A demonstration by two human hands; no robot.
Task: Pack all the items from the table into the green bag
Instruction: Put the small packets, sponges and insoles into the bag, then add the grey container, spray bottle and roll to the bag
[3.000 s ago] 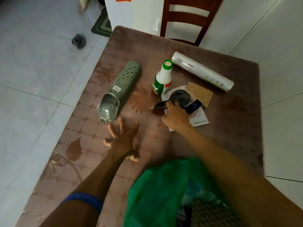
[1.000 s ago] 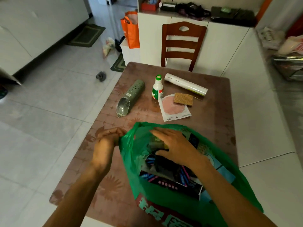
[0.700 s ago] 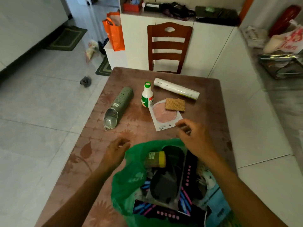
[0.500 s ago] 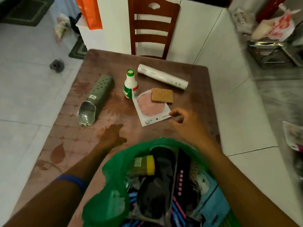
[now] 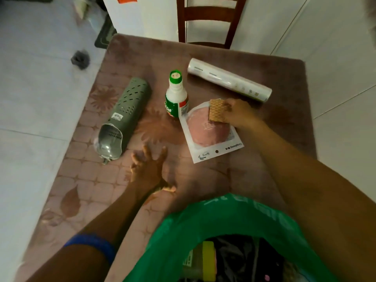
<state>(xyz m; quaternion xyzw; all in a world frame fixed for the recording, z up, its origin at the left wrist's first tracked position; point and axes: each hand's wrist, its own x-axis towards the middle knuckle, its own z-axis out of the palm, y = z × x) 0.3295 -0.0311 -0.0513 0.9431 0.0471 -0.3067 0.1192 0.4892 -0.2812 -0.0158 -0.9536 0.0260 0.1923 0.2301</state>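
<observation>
The green bag (image 5: 230, 218) gapes at the near table edge with several items inside. My right hand (image 5: 241, 113) grips a tan waffle-textured square (image 5: 217, 110) and tilts it up over a white packet with a pink disc (image 5: 207, 132). My left hand (image 5: 149, 168) rests flat on the table, fingers spread, holding nothing. A white bottle with a green cap (image 5: 176, 96) stands beside the packet. A grey perforated case (image 5: 123, 117) lies to the left. A white roll (image 5: 228, 79) lies at the back.
The brown patterned table (image 5: 284, 110) ends in a sharp drop to tiled floor on the left and right. A wooden chair (image 5: 207, 19) stands behind the far edge. A small grey object (image 5: 80, 59) lies on the floor.
My right hand has reached forward from the bag's rim and taken hold of the tan square, lifting one side. My left hand has let go of the bag and spread on the table.
</observation>
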